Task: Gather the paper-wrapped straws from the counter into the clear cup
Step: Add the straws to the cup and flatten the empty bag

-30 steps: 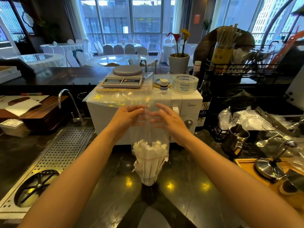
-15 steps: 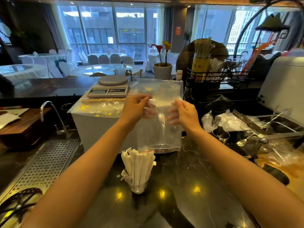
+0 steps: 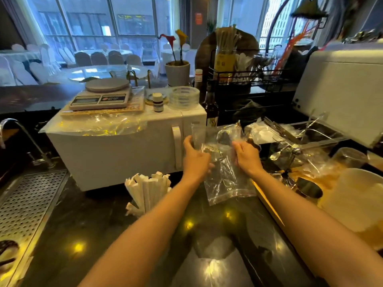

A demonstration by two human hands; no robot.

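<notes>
1. Paper-wrapped straws — one upright bundle, too many to count, standing on the dark counter before the white microwave; clear cup hidden behind the forearm.
2. Well left of and below both sets of fingers, untouched.
3. Left hand and right hand — two, each pinching one empty clear plastic bag.

Tall windows, white-draped dining tables, glossy dark counter.
</notes>
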